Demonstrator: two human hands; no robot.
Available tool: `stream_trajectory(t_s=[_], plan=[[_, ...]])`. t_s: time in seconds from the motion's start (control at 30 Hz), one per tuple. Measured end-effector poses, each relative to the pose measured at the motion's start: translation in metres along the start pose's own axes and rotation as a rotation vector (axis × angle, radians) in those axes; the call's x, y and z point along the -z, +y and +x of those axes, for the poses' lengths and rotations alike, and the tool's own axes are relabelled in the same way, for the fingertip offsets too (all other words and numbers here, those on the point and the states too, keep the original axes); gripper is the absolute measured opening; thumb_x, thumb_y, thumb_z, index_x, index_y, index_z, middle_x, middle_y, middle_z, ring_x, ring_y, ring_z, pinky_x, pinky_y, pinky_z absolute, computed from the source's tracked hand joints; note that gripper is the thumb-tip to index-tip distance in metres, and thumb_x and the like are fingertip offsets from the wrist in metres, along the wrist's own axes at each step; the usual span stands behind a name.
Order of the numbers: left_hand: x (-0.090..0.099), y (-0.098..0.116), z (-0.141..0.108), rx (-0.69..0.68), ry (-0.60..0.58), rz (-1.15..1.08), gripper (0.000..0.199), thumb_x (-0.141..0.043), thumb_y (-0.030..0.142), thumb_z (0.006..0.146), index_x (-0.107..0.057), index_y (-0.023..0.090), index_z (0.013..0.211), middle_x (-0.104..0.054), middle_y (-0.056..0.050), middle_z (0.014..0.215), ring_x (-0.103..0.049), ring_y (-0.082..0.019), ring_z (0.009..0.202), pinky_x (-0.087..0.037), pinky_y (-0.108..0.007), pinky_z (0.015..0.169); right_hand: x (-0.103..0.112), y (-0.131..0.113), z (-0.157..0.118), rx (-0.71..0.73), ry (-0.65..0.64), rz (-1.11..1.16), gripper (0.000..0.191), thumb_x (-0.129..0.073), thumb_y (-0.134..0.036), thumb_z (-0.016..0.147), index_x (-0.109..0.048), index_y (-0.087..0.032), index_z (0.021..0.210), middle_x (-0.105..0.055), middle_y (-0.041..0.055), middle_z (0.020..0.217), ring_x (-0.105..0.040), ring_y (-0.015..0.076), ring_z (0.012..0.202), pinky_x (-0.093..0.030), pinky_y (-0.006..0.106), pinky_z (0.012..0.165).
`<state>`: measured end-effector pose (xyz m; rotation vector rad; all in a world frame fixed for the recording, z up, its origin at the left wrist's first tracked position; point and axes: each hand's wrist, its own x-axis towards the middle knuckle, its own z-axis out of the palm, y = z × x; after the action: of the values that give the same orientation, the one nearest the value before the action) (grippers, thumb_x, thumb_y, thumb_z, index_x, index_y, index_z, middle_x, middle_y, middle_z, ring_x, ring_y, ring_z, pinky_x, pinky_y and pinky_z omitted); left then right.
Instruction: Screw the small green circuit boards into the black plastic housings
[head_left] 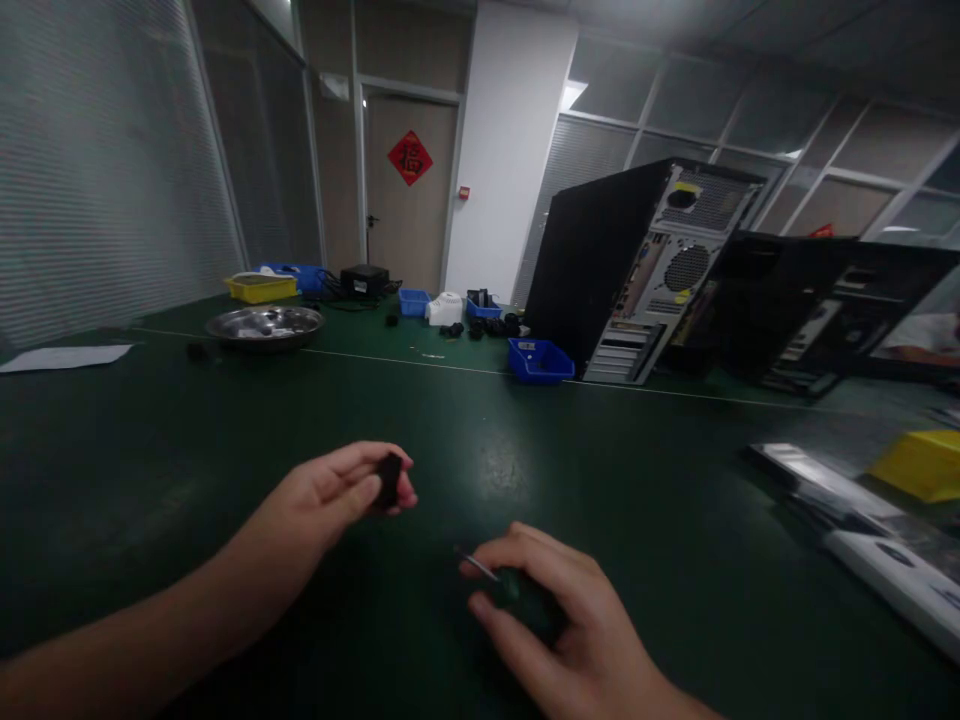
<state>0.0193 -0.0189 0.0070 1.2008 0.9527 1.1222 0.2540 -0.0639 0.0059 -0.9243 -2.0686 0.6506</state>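
In the head view: pinching a small black piece (pixel 389 483) in the left hand (pixel 334 495), over the near tabletop (pixel 420 410); gripping a screwdriver-like tool (pixel 511 586) in the right hand (pixel 574 605), nearer and to the right, aimed far-left. Could drop the small black piece through a loose pinch, or jab the left hand through a slip.

The one camera looks from the person's head, forward and down, over the green table (pixel 225 430) toward the door (pixel 412 225). The left hand (pixel 319 500) and right hand (pixel 581 610) are near, low in this wide view; the door is far.
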Motion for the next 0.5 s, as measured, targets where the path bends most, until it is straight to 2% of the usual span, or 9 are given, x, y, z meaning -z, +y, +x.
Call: stream_trajectory(t_s=[0.07,0.13,0.27,0.33,0.4,0.5], plan=[[-0.011,-0.003,-0.012,0.019,-0.181,0.024,0.020,-0.062,0.024,0.087,-0.070,0.016,0.104,-0.071,-0.005,0.083,-0.064,-0.021,0.082,-0.049,-0.032,0.078,0.001,0.000,-0.001,0.004,0.029,-0.013,0.012,-0.063,-0.017,0.086,-0.067,-0.023,0.095,-0.070,0.0032,0.080,-0.066,0.0186,0.072,-0.051,0.025,0.063],[-0.017,-0.004,-0.020,0.030,-0.254,0.053,0.027,-0.060,0.030,0.089,-0.069,0.017,0.110,-0.067,-0.003,0.081,-0.061,-0.019,0.078,-0.048,-0.031,0.076,0.002,0.000,-0.002,-0.001,0.052,-0.016,0.012,-0.064,-0.020,0.086,-0.067,-0.026,0.097,-0.071,0.0026,0.083,-0.068,0.0195,0.074,-0.053,0.025,0.064],[-0.017,0.001,-0.028,0.060,-0.240,0.210,0.034,-0.049,0.032,0.094,-0.064,0.024,0.124,-0.065,-0.003,0.092,-0.057,-0.019,0.083,-0.045,-0.032,0.079,0.005,0.002,-0.005,-0.028,0.045,0.022,0.028,-0.060,-0.021,0.090,-0.060,-0.030,0.117,-0.072,0.0043,0.109,-0.069,0.0227,0.095,-0.058,0.025,0.068],[-0.017,0.006,-0.030,0.051,-0.245,0.303,0.035,-0.046,0.031,0.095,-0.062,0.028,0.127,-0.064,-0.004,0.104,-0.056,-0.020,0.090,-0.044,-0.033,0.084,0.005,0.004,-0.006,-0.034,0.034,0.019,0.037,-0.057,-0.020,0.092,-0.055,-0.033,0.126,-0.069,0.0035,0.120,-0.066,0.0236,0.107,-0.058,0.028,0.079],[-0.018,0.010,-0.032,0.006,-0.277,0.364,0.035,-0.047,0.028,0.095,-0.063,0.031,0.126,-0.062,-0.003,0.112,-0.055,-0.021,0.100,-0.041,-0.034,0.091,0.006,0.005,-0.007,-0.026,0.027,-0.004,0.042,-0.057,-0.018,0.092,-0.053,-0.037,0.130,-0.068,0.0023,0.122,-0.064,0.0239,0.111,-0.056,0.032,0.087],[-0.018,0.013,-0.033,0.006,-0.307,0.363,0.033,-0.050,0.025,0.093,-0.065,0.030,0.122,-0.063,-0.002,0.107,-0.055,-0.020,0.098,-0.042,-0.032,0.089,0.008,0.003,-0.006,-0.017,-0.022,0.010,0.046,-0.057,-0.016,0.092,-0.055,-0.039,0.131,-0.069,0.0030,0.110,-0.066,0.0221,0.099,-0.057,0.030,0.079]])
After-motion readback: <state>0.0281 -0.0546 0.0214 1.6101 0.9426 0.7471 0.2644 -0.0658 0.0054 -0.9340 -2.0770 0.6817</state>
